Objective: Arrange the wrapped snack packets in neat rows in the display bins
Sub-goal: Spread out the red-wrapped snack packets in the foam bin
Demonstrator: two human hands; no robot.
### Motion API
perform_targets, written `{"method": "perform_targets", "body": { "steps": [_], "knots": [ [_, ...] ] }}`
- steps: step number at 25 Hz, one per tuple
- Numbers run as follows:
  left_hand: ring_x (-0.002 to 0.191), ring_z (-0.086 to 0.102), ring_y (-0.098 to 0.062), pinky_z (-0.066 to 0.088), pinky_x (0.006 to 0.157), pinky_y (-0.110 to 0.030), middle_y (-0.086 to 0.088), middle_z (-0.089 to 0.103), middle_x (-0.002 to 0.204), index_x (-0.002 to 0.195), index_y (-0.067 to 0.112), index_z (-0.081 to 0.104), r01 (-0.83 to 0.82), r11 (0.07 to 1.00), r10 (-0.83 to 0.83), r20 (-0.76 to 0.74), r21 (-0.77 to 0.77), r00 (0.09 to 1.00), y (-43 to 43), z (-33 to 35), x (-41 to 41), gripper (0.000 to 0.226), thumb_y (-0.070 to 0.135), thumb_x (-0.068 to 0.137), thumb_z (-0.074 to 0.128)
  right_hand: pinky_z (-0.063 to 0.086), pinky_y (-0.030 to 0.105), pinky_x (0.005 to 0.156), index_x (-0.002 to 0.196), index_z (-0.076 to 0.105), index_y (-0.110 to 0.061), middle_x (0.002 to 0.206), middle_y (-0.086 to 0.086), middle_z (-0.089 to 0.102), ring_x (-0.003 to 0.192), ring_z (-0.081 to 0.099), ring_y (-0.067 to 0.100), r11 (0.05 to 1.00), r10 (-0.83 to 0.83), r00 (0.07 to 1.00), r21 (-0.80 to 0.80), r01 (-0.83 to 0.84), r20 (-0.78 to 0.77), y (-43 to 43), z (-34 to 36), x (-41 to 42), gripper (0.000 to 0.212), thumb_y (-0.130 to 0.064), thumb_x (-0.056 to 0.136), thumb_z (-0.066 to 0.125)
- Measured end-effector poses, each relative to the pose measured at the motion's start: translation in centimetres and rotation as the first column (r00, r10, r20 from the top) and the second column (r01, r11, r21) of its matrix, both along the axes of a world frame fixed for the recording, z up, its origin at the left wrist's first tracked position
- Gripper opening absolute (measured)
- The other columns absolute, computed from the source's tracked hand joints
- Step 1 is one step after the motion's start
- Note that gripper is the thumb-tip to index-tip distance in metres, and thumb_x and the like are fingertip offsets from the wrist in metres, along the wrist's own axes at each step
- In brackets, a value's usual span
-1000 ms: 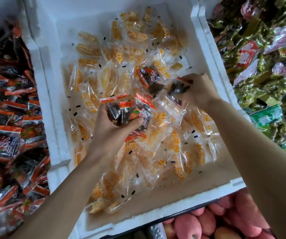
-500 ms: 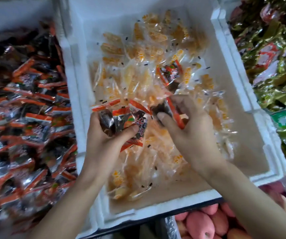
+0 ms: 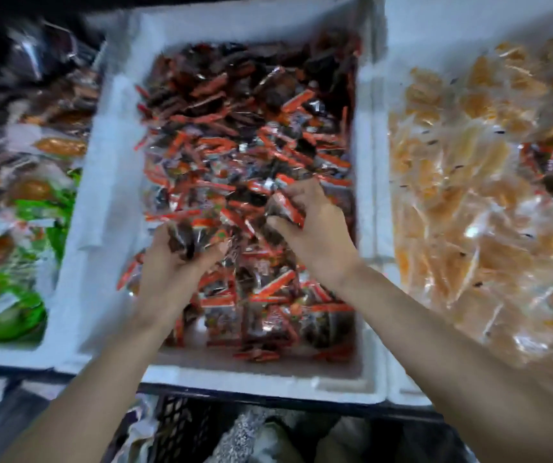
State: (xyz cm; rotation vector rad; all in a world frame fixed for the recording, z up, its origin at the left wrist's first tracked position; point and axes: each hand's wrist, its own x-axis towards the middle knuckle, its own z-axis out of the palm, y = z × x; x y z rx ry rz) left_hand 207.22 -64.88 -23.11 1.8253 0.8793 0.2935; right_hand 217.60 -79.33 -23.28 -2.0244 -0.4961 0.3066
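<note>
left hand (image 3: 168, 265) and right hand (image 3: 315, 228) each grasp packets (image 3: 185, 238); likely light, slick film, so pinch sealed edges.

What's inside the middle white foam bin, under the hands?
Loosely heaped dark snack packets with red-orange edges fill the white foam bin. The left hand and right hand each grip some. The heap and hands cover lower packets and most of the floor.

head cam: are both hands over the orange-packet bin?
No, the left hand and right hand both hold red-and-dark packets over the middle foam bin; the orange-packet bin sits to its right.
</note>
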Motion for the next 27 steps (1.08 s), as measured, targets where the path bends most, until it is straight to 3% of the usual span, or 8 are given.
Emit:
{"method": "perform_targets", "body": {
  "steps": [3,5,7,11,14,17,22,27],
  "knots": [
    [0.116,0.056,-0.027,0.035,0.083,-0.017,-0.009,0.061,0.119,0.126,0.008,0.046,0.06,0.988,-0.04,-0.138,0.142,0.99,3.1,-1.3,0.4,0.046,0.019,0.087,0.068,0.035,0.011,0.086,0.117,0.041,-0.014,0.122,0.004,0.037,0.113,0.043,0.019,0.98,0.105,0.976,-0.188,-0.068,0.193,3.7,-1.2,0.3,0.036,-0.007,0.088,0.061],
    [0.123,0.05,-0.03,0.033,0.091,-0.022,-0.011,0.053,0.132,0.137,0.007,0.037,0.126,0.964,-0.073,-0.222,0.232,0.972,4.3,-1.8,0.6,0.055,0.022,0.091,0.063,0.036,0.03,0.103,0.131,0.043,-0.015,0.135,0.005,0.035,0.125,0.035,0.023,0.87,0.327,0.895,-0.466,-0.16,0.302,4.8,-2.1,0.2,0.042,-0.018,0.092,0.059],
    [0.127,0.045,-0.033,0.034,0.105,-0.033,-0.016,0.041,0.141,0.144,0.008,0.028,0.209,0.924,-0.117,-0.282,0.321,0.952,5.3,-2.0,0.6,0.063,0.027,0.093,0.059,0.026,0.036,0.11,0.139,0.039,-0.018,0.145,0.003,0.031,0.132,0.03,0.024,0.75,0.479,0.829,-0.626,-0.215,0.289,5.3,-2.8,0.0,0.045,-0.027,0.096,0.05],
    [0.128,0.03,-0.038,0.03,0.106,-0.047,-0.022,0.032,0.14,0.144,0.004,0.026,0.447,0.656,-0.052,-0.555,0.608,0.831,5.5,-1.7,0.3,0.058,0.029,0.097,0.05,0.028,0.04,0.113,0.138,0.044,-0.014,0.146,0.007,0.037,0.135,0.033,0.026,0.735,0.55,0.778,-0.618,-0.28,0.302,4.0,-3.2,-0.2,0.042,-0.025,0.098,0.047],
    [0.107,0.041,-0.032,0.042,0.091,-0.046,-0.019,0.049,0.113,0.119,0.003,0.053,0.452,0.436,-0.211,-0.4,0.778,0.892,2.9,-1.3,0.2,0.035,0.017,0.087,0.058,0.05,0.042,0.091,0.117,0.061,-0.009,0.113,0.01,0.06,0.105,0.058,0.029,0.847,0.45,0.753,-0.498,-0.188,0.481,-0.1,-3.2,-1.0,0.028,-0.019,0.092,0.054],
    [0.095,0.044,-0.024,0.044,0.081,-0.04,-0.01,0.055,0.099,0.103,0.009,0.06,0.474,0.332,-0.439,-0.312,0.815,0.843,-2.7,-0.6,1.7,0.022,0.022,0.087,0.051,0.048,0.038,0.079,0.101,0.066,-0.015,0.092,0.005,0.058,0.085,0.057,0.027,0.891,0.327,0.756,-0.451,-0.047,0.567,-6.8,-2.2,-1.0,0.027,-0.027,0.092,0.044],
    [0.09,0.051,-0.027,0.044,0.077,-0.039,-0.01,0.057,0.1,0.095,0.011,0.062,0.573,0.199,-0.655,-0.327,0.795,0.681,-12.7,-0.5,7.6,0.031,0.025,0.083,0.037,0.034,0.039,0.082,0.106,0.062,-0.01,0.104,0.014,0.055,0.095,0.045,0.03,0.793,0.159,0.793,-0.555,0.252,0.588,-21.2,-1.6,3.4,0.028,-0.027,0.091,0.046],
    [0.101,0.057,-0.034,0.051,0.083,-0.042,-0.015,0.057,0.112,0.108,0.006,0.061,0.69,0.132,-0.788,-0.347,0.712,0.509,-21.4,-1.0,15.6,0.04,0.025,0.083,0.036,0.039,0.046,0.09,0.123,0.047,-0.002,0.12,0.021,0.048,0.109,0.049,0.041,0.734,-0.074,0.875,-0.568,0.372,0.478,-30.4,-1.1,10.0,0.035,-0.011,0.09,0.055]
  ]
}}
